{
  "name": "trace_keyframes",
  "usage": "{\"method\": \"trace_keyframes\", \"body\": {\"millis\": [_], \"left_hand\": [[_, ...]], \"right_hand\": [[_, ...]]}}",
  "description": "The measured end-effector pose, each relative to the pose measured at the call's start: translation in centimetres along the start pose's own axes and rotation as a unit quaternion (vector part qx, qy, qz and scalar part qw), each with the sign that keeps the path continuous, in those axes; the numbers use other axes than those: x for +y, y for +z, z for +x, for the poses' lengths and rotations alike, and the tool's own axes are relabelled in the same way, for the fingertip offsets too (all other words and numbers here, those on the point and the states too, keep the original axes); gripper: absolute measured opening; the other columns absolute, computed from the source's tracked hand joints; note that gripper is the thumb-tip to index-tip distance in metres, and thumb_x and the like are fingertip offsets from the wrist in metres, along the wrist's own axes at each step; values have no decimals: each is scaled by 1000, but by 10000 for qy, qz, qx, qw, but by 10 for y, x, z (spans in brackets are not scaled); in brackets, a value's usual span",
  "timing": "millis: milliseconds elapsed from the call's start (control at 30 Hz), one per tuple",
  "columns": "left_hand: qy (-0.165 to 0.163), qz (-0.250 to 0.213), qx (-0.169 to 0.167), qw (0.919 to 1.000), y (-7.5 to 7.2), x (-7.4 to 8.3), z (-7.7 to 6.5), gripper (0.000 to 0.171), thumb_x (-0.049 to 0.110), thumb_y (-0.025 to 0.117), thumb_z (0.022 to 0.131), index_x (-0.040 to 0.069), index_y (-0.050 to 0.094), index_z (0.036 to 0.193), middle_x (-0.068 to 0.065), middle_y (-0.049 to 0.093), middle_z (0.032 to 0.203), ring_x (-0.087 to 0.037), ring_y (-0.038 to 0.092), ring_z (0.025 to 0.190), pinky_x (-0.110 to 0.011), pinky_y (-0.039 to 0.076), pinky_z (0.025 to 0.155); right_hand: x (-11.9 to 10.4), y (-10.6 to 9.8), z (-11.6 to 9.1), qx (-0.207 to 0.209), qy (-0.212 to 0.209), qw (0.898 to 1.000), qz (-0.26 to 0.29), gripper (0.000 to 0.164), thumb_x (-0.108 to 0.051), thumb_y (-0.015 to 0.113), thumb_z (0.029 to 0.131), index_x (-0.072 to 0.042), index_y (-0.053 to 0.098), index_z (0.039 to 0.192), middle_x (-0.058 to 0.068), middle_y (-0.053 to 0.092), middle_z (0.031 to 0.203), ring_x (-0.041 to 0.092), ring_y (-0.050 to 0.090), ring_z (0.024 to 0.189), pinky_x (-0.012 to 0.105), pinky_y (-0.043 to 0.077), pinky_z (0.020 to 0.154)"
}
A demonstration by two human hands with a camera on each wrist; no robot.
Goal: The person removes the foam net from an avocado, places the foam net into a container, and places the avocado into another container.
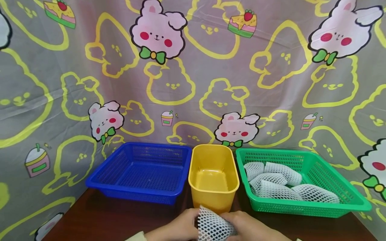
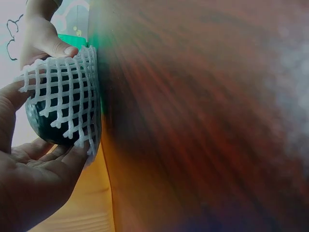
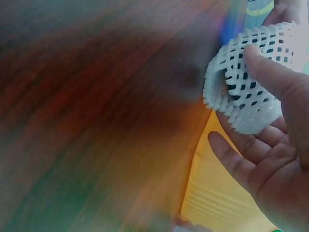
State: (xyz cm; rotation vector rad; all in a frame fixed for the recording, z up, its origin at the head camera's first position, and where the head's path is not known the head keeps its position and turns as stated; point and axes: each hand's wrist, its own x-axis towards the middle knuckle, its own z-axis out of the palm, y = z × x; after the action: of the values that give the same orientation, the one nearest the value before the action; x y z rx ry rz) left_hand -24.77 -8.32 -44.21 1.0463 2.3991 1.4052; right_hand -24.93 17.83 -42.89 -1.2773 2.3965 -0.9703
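Observation:
A white foam net sleeve [image 1: 212,225] is held between both hands low in front of the yellow bin. Inside it sits a dark, smooth, rounded fruit [image 2: 41,118], whose bare end shows past the sleeve's ragged edge in the left wrist view. My left hand [image 1: 182,226] grips the sleeve from the left, thumb and fingers at the open rim. From the other side my right hand [image 1: 248,226] holds it, the thumb lying along the mesh in the right wrist view. The sleeve's other end [image 3: 212,87] gapes open there.
Behind the hands stands the yellow bin [image 1: 197,197]. A blue basket [image 1: 141,197] is at its left. On the right, a green basket [image 1: 301,207] holds several white net-sleeved pieces [image 1: 277,190]. All stand on a dark wooden table [image 1: 75,217] before a patterned curtain [image 1: 193,73].

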Motion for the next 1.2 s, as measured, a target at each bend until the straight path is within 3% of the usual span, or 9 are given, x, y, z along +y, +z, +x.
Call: {"method": "trace_keyframes", "body": {"millis": [133, 367, 467, 600, 800, 1000, 1200], "left_hand": [[-29, -388, -42, 9992, -1, 1, -3, 33, -6, 69, 66, 13, 61, 92, 16, 55, 64, 6, 48, 47, -15, 44, 44], [-340, -1165, -165, 9925, -6, 2, -8, 39, -2, 72, 70, 9, 64, 106, 8, 65, 78, -3, 58, 50, -25, 51, 45], [-284, -1039, -111, 9941, -9, 2, -9, 40, 5, 76, 71, 7, 64, 110, 8, 66, 88, -3, 62, 68, -25, 54, 60], [-222, -544, 97, 9982, -13, 2, -9, 47, 13, 81, 70, 4, 65, 113, 11, 65, 96, -4, 60, 88, -22, 48, 80], [-553, -217, 278, 9978, -16, 0, -12, 58, 19, 84, 68, 0, 63, 118, 7, 64, 103, -4, 58, 92, -22, 46, 82], [-557, -272, 265, 9977, -17, 1, -13, 58, 19, 84, 69, -1, 62, 119, 7, 64, 102, -4, 58, 89, -22, 47, 81], [-519, -259, 276, 9979, -18, 2, -12, 57, 19, 85, 69, -1, 63, 118, 8, 63, 100, -4, 58, 89, -22, 47, 81]], "right_hand": [[-1, 0, 0, 152, -121, 9990, -408, 37, -35, 72, 87, -19, 62, 119, -18, 63, 106, -3, 59, 90, 23, 51, 76], [-5, 0, -2, 380, -264, 9940, -996, 25, -24, 74, 85, -19, 65, 108, -18, 64, 98, -5, 58, 83, 21, 50, 70], [-6, -2, -3, 402, -220, 9933, -1060, 22, -23, 74, 85, -20, 66, 105, -19, 65, 98, -5, 58, 83, 21, 51, 70], [-8, -6, -3, 340, -83, 9943, -1005, 21, -22, 73, 86, -21, 66, 105, -19, 65, 98, -5, 58, 83, 22, 51, 70], [-11, -12, -5, 121, 451, 9965, -688, 23, -20, 73, 86, -20, 67, 109, -18, 65, 100, -4, 59, 84, 24, 52, 73], [-15, -15, -1, 26, 786, 9944, -701, 32, -27, 77, 83, -20, 66, 112, -19, 64, 101, -4, 58, 84, 25, 52, 76], [-26, -15, 8, -116, 1244, 9916, -324, 41, -34, 79, 79, -22, 64, 116, -21, 62, 101, -1, 58, 81, 26, 52, 79]]}}
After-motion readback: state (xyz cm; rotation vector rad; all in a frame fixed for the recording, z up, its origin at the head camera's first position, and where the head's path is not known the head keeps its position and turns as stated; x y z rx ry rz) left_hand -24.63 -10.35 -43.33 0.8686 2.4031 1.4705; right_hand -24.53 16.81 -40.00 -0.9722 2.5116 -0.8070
